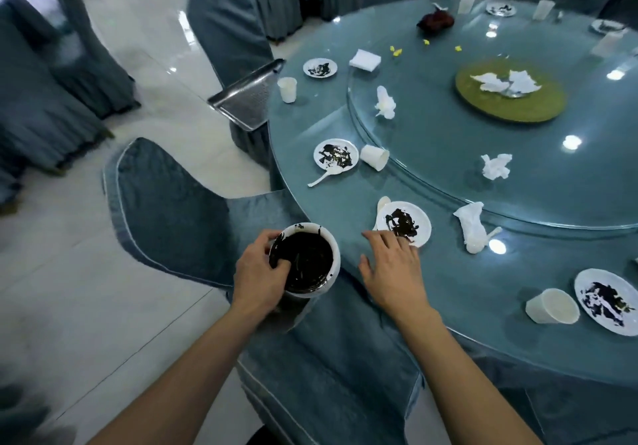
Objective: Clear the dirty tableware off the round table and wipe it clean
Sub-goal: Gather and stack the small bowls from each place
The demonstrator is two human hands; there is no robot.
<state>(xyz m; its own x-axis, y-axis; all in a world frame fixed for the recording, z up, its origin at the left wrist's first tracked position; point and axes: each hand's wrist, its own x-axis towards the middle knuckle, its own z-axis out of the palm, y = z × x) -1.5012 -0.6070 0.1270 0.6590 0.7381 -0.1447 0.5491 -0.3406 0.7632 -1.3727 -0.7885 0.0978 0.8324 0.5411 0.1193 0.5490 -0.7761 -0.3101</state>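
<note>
Hiding plate (409,223) rim: right hand (393,268)

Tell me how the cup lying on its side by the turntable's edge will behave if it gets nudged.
The tipped cup will probably roll in a curve, since it tapers and lies on smooth glass. It looks thin, empty and disposable, so likely light and easily crushed. It may bump the dirty plate beside it.

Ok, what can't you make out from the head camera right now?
- Bucket: its lower wall, hidden by the left hand.
- Near plate: front rim, covered by the right hand's fingers.
- Far plates: too small to judge.
- Right-edge plate: cut off by the frame.
</note>
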